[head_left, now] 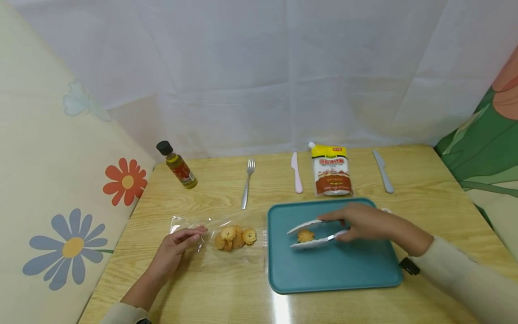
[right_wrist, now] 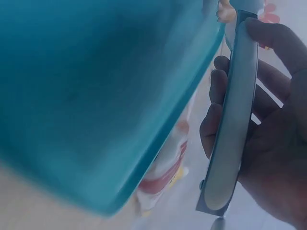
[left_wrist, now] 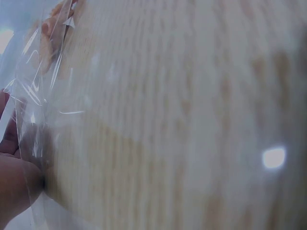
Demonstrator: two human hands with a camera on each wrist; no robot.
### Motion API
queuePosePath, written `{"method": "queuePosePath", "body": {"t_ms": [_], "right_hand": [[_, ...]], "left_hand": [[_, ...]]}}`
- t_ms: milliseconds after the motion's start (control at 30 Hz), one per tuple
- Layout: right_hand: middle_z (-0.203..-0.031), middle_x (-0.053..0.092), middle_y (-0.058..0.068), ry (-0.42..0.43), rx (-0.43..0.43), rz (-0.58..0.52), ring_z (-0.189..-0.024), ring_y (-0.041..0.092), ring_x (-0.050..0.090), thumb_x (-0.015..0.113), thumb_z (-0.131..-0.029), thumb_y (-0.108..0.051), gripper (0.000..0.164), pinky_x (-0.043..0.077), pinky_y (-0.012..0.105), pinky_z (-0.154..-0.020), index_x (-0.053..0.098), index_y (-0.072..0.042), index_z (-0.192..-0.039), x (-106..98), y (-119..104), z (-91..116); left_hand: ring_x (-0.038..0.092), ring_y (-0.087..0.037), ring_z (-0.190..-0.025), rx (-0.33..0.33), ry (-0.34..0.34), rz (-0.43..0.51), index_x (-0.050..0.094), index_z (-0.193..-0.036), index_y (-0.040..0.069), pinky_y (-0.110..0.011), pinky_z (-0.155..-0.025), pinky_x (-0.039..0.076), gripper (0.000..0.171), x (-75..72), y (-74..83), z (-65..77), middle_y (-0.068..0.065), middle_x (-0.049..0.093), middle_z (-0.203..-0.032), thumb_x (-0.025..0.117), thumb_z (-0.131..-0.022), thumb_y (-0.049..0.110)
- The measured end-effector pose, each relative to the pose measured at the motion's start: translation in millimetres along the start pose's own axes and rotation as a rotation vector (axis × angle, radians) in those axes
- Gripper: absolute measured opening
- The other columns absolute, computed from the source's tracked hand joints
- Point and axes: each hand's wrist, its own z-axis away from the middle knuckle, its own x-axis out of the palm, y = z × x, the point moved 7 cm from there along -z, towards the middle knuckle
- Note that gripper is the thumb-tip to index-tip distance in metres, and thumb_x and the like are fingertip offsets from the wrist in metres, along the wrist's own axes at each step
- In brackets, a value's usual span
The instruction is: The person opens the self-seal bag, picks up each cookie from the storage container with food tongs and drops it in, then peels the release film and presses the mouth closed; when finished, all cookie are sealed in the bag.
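Observation:
My right hand [head_left: 362, 221] grips a pair of tongs [head_left: 313, 244] with white tips over the teal tray [head_left: 344, 270]. A single cookie [head_left: 305, 236] sits between the tong tips near the tray's left side. The right wrist view shows the thumb and fingers wrapped about the tongs' long handle [right_wrist: 232, 120]. To the left of the tray lies a clear plastic bag [head_left: 210, 258] with several round cookies [head_left: 236, 237] inside. My left hand [head_left: 178, 245] pinches the bag's left end between thumb and fingers. Close up, the thin film [left_wrist: 33, 96] stretches past the left fingers.
Behind the tray stand a fork [head_left: 247, 182], a pink knife [head_left: 297, 173], a spouted pouch [head_left: 332, 171] and a grey knife [head_left: 383, 172]. A dark-capped bottle [head_left: 180, 168] is at the back left. Fabric hangs along the wooden table's [head_left: 226, 297] back and sides.

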Motion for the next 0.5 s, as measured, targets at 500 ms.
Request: {"method": "queuePosePath", "body": {"t_ms": [500], "right_hand": [[-0.088,0.065,-0.005,0.005,-0.094,0.027,-0.066,0.007,0.051,0.079,-0.093,-0.027,0.059,0.045,0.024,-0.057,0.058,-0.024,-0.148,-5.6,-42.4,-67.3]], "left_hand": [[0.059,0.004,-0.123,-0.016,0.004,-0.02,0.065,-0.126,-0.013,-0.01,-0.1,0.045,0.036,0.5,0.8,-0.3,0.002,0.074,-0.126,0.064,-0.103,0.014]]}}
